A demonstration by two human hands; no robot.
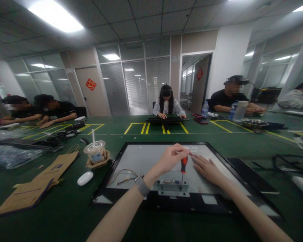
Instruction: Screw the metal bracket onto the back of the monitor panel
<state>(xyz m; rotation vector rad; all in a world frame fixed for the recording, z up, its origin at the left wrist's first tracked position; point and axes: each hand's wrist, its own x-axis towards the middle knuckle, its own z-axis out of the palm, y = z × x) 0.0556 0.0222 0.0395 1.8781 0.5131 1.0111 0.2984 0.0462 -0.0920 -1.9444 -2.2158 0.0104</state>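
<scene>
My left hand (pixel 172 156), with a watch at the wrist, grips the top of a red and black screwdriver (pixel 183 166). The screwdriver stands upright, its tip down at a metal bracket (pixel 173 191) with connectors. That bracket sits near the close edge of a flat display panel (pixel 146 154) with a black frame, lying on the table. My right hand (pixel 209 169) rests on the panel's right half, fingers stretched out and near the screwdriver. Thin wires (pixel 126 170) lie on the panel left of my left wrist.
Left of the panel are a lidded drink cup (pixel 94 152) in a carrier, a white mouse (pixel 85 178) and a brown paper bag (pixel 44 178). A dark flat device (pixel 251 174) and cables (pixel 288 159) lie to the right. Several people sit around the green table (pixel 111 129).
</scene>
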